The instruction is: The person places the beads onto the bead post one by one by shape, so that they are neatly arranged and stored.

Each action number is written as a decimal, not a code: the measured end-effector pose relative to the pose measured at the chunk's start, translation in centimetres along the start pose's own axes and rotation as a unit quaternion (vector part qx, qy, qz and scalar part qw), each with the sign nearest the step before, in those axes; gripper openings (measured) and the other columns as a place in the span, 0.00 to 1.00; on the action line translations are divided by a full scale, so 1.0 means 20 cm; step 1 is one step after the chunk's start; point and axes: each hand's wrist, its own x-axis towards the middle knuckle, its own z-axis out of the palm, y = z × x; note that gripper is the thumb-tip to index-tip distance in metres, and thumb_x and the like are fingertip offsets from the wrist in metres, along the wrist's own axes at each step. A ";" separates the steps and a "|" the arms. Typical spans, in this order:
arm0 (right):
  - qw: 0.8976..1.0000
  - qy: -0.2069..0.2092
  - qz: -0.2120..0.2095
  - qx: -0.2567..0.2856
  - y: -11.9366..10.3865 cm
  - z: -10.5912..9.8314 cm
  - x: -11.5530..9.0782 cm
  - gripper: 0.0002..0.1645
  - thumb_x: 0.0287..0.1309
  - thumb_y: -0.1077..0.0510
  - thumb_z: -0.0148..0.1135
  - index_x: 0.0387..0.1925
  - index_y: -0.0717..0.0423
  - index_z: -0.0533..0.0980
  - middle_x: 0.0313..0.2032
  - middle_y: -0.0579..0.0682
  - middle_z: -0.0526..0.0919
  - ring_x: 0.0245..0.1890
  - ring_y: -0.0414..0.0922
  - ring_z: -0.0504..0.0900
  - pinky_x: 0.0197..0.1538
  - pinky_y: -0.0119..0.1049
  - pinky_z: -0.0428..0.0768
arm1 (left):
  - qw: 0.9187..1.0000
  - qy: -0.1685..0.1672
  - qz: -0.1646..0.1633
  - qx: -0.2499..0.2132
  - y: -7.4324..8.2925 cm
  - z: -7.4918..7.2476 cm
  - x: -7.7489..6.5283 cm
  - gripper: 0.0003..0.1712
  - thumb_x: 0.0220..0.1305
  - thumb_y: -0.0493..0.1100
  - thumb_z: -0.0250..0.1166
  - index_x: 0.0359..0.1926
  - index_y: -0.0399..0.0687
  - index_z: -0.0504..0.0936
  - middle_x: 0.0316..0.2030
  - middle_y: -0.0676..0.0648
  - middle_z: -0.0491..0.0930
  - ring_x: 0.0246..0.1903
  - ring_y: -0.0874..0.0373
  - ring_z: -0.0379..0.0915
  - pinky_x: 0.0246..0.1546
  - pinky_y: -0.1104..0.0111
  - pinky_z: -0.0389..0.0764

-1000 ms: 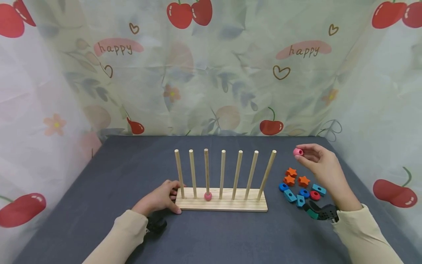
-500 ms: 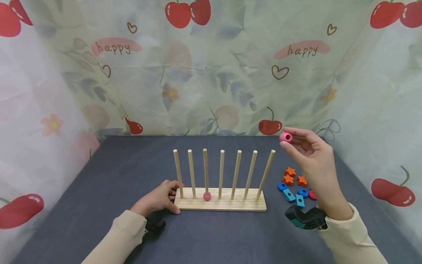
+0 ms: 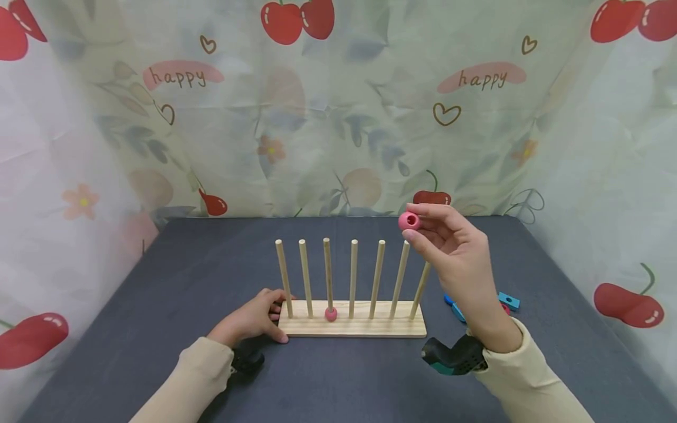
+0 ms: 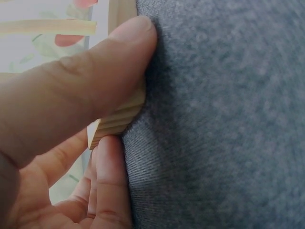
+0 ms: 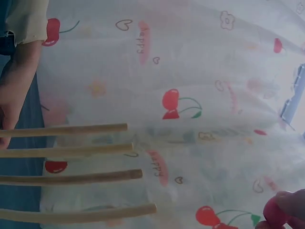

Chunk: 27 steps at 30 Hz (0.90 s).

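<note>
Left hand [image 3: 256,317] grips a pale wooden seven-peg board [image 3: 365,327] at its nine-o'clock end; right hand [image 3: 457,252] pinches a round pink bead [image 3: 404,222] toward one o'clock. One threaded pink ball [image 3: 331,315]; six pegs [image 3: 354,276] bare.

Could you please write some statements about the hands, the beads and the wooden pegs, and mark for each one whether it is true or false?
1. The right hand holds a pink bead. True.
2. The left hand touches nothing. False: the left hand grips the left end of the wooden base.
3. Seven pegs stand on the wooden base. True.
4. Every peg carries a bead. False: only the third peg from the left shows one, a second pink bead, low down.
5. The hole of the held bead shows in the head view. True.
6. The held bead is already around a peg. False: it is in the right hand, clear of the pegs.
</note>
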 end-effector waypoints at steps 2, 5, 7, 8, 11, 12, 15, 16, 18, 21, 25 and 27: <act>1.000 -0.010 0.002 0.000 0.01 0.03 0.00 0.22 0.56 0.72 0.64 0.54 0.66 0.76 0.46 0.47 0.82 0.45 0.40 0.81 0.49 0.28 0.81 | 1.000 -0.001 0.001 -0.001 0.00 0.00 0.00 0.44 0.32 0.29 0.82 0.56 0.44 0.75 0.51 0.39 0.64 0.51 0.47 0.69 0.53 0.57 0.78; 1.000 -0.018 0.007 -0.020 0.02 0.08 0.00 0.24 0.55 0.73 0.64 0.55 0.66 0.74 0.47 0.45 0.81 0.47 0.40 0.82 0.50 0.29 0.80 | 1.000 -0.003 0.004 -0.003 0.00 0.00 0.00 0.44 0.32 0.29 0.82 0.56 0.44 0.75 0.51 0.39 0.64 0.51 0.48 0.69 0.53 0.57 0.78; 0.999 -0.025 0.008 -0.029 0.03 0.11 0.00 0.24 0.56 0.73 0.63 0.56 0.66 0.74 0.49 0.44 0.80 0.48 0.40 0.81 0.51 0.30 0.80 | 1.000 -0.004 0.007 -0.006 -0.01 0.00 0.00 0.44 0.32 0.29 0.81 0.57 0.43 0.75 0.50 0.39 0.64 0.50 0.48 0.69 0.53 0.57 0.78; 0.999 -0.028 0.003 -0.032 0.04 0.12 0.01 0.24 0.56 0.73 0.63 0.56 0.66 0.74 0.49 0.45 0.80 0.49 0.40 0.81 0.52 0.29 0.80 | 1.000 -0.004 0.007 -0.006 -0.01 0.00 0.01 0.44 0.32 0.29 0.82 0.57 0.43 0.75 0.50 0.39 0.64 0.50 0.48 0.68 0.53 0.57 0.78; 0.998 -0.045 -0.010 -0.034 0.07 0.17 0.00 0.23 0.57 0.72 0.63 0.55 0.65 0.74 0.51 0.48 0.80 0.50 0.40 0.80 0.53 0.30 0.79 | 1.000 -0.004 0.005 -0.004 0.00 0.00 0.00 0.44 0.32 0.29 0.82 0.56 0.44 0.75 0.51 0.39 0.64 0.51 0.48 0.68 0.53 0.56 0.78; 0.998 -0.051 -0.014 -0.035 0.08 0.18 0.00 0.22 0.57 0.71 0.63 0.55 0.64 0.74 0.51 0.50 0.80 0.51 0.41 0.80 0.55 0.31 0.79 | 1.000 -0.003 0.004 -0.003 0.00 0.00 0.00 0.44 0.32 0.29 0.82 0.56 0.44 0.75 0.51 0.39 0.64 0.51 0.47 0.68 0.53 0.56 0.77; 0.997 -0.068 -0.026 -0.041 0.12 0.23 0.00 0.22 0.57 0.70 0.64 0.54 0.62 0.75 0.52 0.53 0.79 0.54 0.42 0.78 0.58 0.32 0.77 | 1.000 -0.001 0.000 0.001 0.00 0.00 0.00 0.44 0.32 0.29 0.82 0.56 0.45 0.76 0.51 0.39 0.64 0.51 0.47 0.68 0.53 0.56 0.77; 0.996 -0.072 -0.028 -0.044 0.13 0.24 0.00 0.22 0.57 0.69 0.64 0.54 0.61 0.75 0.53 0.52 0.79 0.54 0.42 0.78 0.59 0.32 0.77 | 1.000 -0.001 0.000 0.001 0.00 0.00 0.00 0.44 0.32 0.29 0.82 0.56 0.45 0.76 0.51 0.39 0.64 0.51 0.47 0.68 0.53 0.56 0.77; 0.995 -0.075 -0.035 -0.050 0.16 0.26 0.00 0.21 0.57 0.69 0.64 0.54 0.60 0.76 0.53 0.52 0.80 0.55 0.42 0.77 0.60 0.32 0.75 | 1.000 -0.001 0.000 0.004 0.00 0.00 0.00 0.44 0.32 0.30 0.82 0.56 0.45 0.76 0.51 0.40 0.65 0.51 0.47 0.68 0.53 0.56 0.77; 0.995 -0.072 -0.045 -0.059 0.19 0.29 0.01 0.21 0.57 0.67 0.65 0.53 0.58 0.77 0.52 0.51 0.81 0.55 0.42 0.76 0.60 0.32 0.75 | 1.000 -0.001 0.000 0.006 0.00 0.00 0.00 0.43 0.32 0.30 0.82 0.56 0.45 0.76 0.51 0.40 0.65 0.51 0.48 0.68 0.53 0.56 0.77; 0.994 -0.064 -0.048 -0.075 0.22 0.31 0.04 0.20 0.58 0.64 0.66 0.54 0.56 0.78 0.53 0.49 0.81 0.55 0.41 0.76 0.57 0.31 0.76 | 1.000 0.000 0.002 0.007 0.01 0.00 0.00 0.43 0.32 0.29 0.82 0.56 0.44 0.76 0.50 0.40 0.65 0.50 0.48 0.68 0.53 0.56 0.77; 0.994 -0.063 -0.045 -0.083 0.23 0.32 0.05 0.20 0.59 0.63 0.66 0.54 0.55 0.78 0.53 0.49 0.81 0.56 0.40 0.76 0.57 0.32 0.76 | 1.000 0.000 0.003 0.007 0.01 0.00 -0.01 0.43 0.32 0.29 0.82 0.56 0.44 0.76 0.50 0.40 0.65 0.50 0.48 0.67 0.53 0.56 0.77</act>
